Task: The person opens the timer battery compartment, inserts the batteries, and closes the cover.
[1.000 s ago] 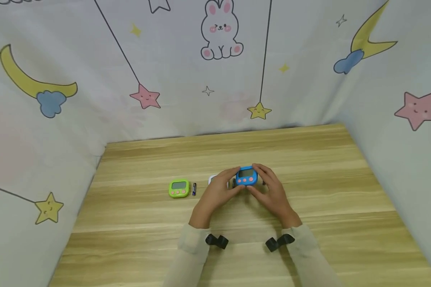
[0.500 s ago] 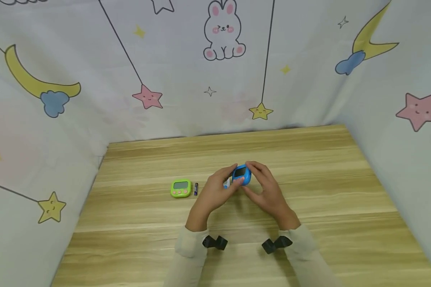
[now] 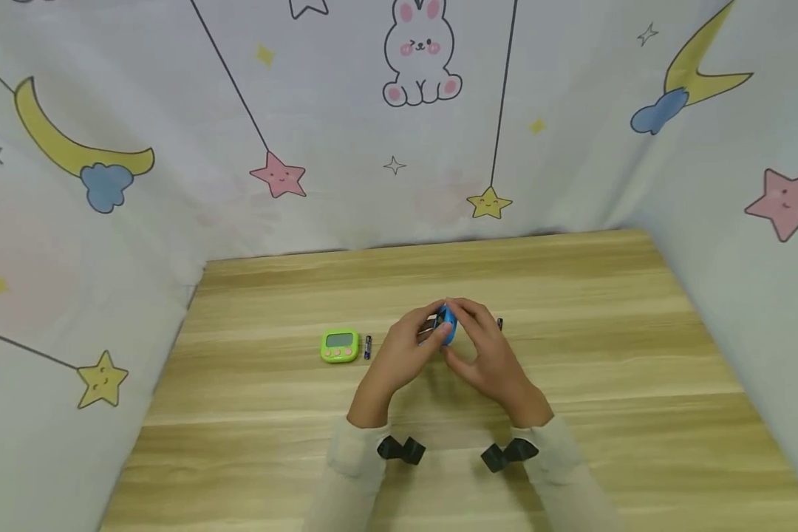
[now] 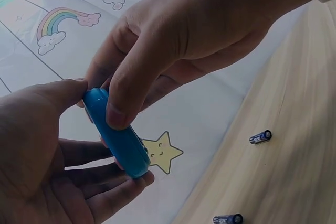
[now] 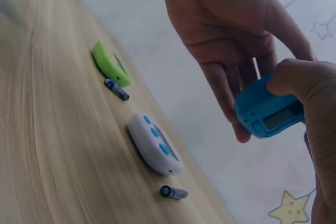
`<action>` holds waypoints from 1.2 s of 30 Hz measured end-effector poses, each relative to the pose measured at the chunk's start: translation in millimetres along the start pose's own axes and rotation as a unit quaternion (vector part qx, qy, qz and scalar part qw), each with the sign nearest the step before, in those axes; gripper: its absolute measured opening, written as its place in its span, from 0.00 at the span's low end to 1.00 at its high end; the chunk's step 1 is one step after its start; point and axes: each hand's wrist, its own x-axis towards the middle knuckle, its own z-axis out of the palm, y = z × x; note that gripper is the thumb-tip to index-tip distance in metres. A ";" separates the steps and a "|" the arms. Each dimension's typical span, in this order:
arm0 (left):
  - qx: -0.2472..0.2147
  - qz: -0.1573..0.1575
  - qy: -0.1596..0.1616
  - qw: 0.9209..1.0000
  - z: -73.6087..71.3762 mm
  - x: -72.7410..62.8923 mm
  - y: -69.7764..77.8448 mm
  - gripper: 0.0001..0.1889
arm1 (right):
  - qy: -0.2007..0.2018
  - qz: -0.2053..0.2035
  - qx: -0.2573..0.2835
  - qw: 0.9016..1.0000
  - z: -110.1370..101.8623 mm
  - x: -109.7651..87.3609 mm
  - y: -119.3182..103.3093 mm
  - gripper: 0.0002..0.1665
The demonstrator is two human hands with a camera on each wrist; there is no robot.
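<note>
A blue digital timer (image 3: pixel 449 330) is held above the table between both hands, turned edge-on in the head view. My left hand (image 3: pixel 399 358) grips it from the left, its thumb and fingertips at the timer's edges. My right hand (image 3: pixel 490 356) pinches it from the other side; its thumb presses on the casing of the timer (image 4: pixel 116 134) in the left wrist view. On the timer's back (image 5: pixel 269 109), the right wrist view shows a dark rectangular recess, partly cut off by the right hand. The front is mostly hidden.
A green timer (image 3: pixel 340 346) with a small battery (image 3: pixel 368 347) beside it lies to the left. A white timer with blue buttons (image 5: pixel 153 145) sits near another battery (image 5: pixel 174 192). More batteries (image 4: pixel 260 137) lie right of the hands. A printed curtain (image 3: pixel 346 222) borders the table.
The blue timer has turned from screen-up to edge-on, its back coming round toward the right, and shifted slightly left. Both hands kept hold of it throughout.
</note>
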 end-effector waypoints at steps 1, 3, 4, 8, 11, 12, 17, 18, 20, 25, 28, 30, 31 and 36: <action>0.000 0.002 -0.004 1.000 0.5 1.0 0.1 0.33 | 0.001 -0.003 -0.002 1.000 -0.3 -0.1 0.7 0.36; -0.002 0.004 -0.009 1.000 1.0 2.2 0.4 0.33 | 0.002 -0.006 -0.002 1.000 -0.4 -0.5 1.2 0.36; -0.004 0.006 -0.011 1.000 1.1 2.4 0.2 0.33 | 0.001 -0.007 -0.001 1.000 -0.4 -0.6 1.1 0.36; -0.029 0.008 -0.007 1.000 0.7 4.3 -0.5 0.31 | 0.006 -0.008 0.009 1.000 -0.2 0.6 1.1 0.36; -0.056 0.008 0.000 0.998 -0.5 6.7 -0.5 0.29 | 0.013 -0.005 0.019 1.000 -0.5 2.6 1.1 0.36; -0.064 0.008 0.000 0.998 -0.8 7.4 -0.1 0.28 | 0.015 -0.003 0.021 1.000 -0.7 3.2 1.1 0.36; -0.084 0.006 -0.012 0.996 -4.9 5.4 16.0 0.28 | 0.015 0.014 0.016 1.000 -2.2 3.3 0.8 0.38; -0.086 0.008 -0.017 0.996 -5.9 4.1 20.7 0.28 | 0.014 0.016 0.014 1.000 -2.6 2.8 0.7 0.38; -0.090 0.010 -0.021 0.996 -7.9 1.1 30.8 0.28 | 0.014 0.021 0.011 1.000 -3.4 2.1 0.6 0.38; -0.091 0.006 -0.003 0.996 -8.3 -4.4 37.3 0.27 | 0.001 0.031 0.014 0.999 -3.1 1.0 -0.1 0.38; -0.093 0.004 0.002 0.996 -6.3 -6.4 33.7 0.26 | -0.004 0.038 0.012 0.999 -1.9 -0.4 -1.6 0.38; -0.093 0.010 0.004 0.996 -4.5 -6.2 27.5 0.26 | -0.001 0.039 0.014 0.999 -1.0 -0.1 -2.5 0.38; -0.094 0.015 0.005 0.995 -3.2 -5.1 22.0 0.26 | 0.002 0.038 0.016 0.999 -0.8 0.4 -2.9 0.38; -0.094 0.039 0.018 0.995 2.1 2.0 -0.8 0.25 | 0.012 0.032 0.022 0.999 -1.0 4.2 -2.8 0.38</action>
